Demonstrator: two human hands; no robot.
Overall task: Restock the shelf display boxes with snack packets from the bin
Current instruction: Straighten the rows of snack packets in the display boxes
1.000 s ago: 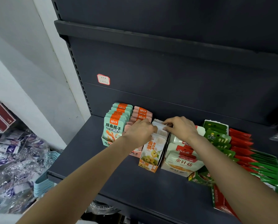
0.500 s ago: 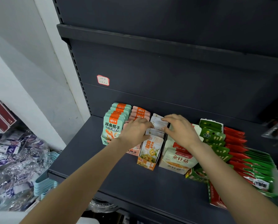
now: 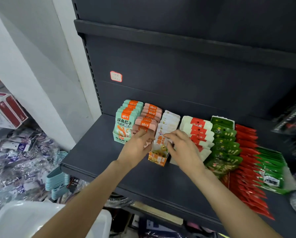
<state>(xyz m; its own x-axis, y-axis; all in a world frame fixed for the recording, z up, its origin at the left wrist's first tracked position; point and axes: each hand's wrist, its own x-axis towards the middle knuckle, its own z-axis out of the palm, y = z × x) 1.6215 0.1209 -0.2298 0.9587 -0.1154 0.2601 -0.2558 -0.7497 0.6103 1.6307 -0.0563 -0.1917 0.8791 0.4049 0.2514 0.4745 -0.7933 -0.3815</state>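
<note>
Your left hand point(image 3: 138, 146) rests against the left side of the orange display box point(image 3: 158, 158) on the dark shelf point(image 3: 99, 152), fingers loosely extended beside the pink packets point(image 3: 146, 125). Your right hand point(image 3: 181, 148) lies at the box's right side, fingers spread and relaxed over the cream packets point(image 3: 168, 125) standing inside it. The white bin point(image 3: 23, 219) sits below the shelf at lower left.
</note>
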